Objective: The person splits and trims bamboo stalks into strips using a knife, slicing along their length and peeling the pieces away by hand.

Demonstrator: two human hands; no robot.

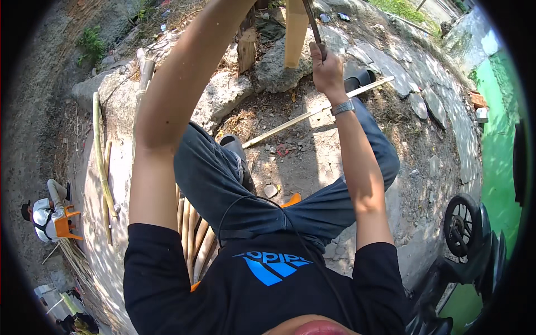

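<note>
My left arm (pixel 173 89) reaches up past the top edge, so my left hand is out of sight. My right hand (pixel 328 72), with a metal watch (pixel 343 107) on the wrist, is closed around the end of a dark, narrow, blade-like tool (pixel 311 22). The tool's far end is cut off by the top edge, and its exact kind does not show. Just left of it a pale flat piece of bamboo or wood (pixel 296 36) stands nearly upright. Whether the tool touches that piece is unclear. A wooden post (pixel 246 50) rises beside it.
A long pale strip (pixel 310 114) lies across the ground near my feet. Bamboo poles (pixel 100 156) lie at left, more poles (pixel 195 240) beside my leg. Stone slabs (pixel 223 92) edge the work spot. A person (pixel 44 218) sits far left; a motorbike (pixel 469 240) stands right.
</note>
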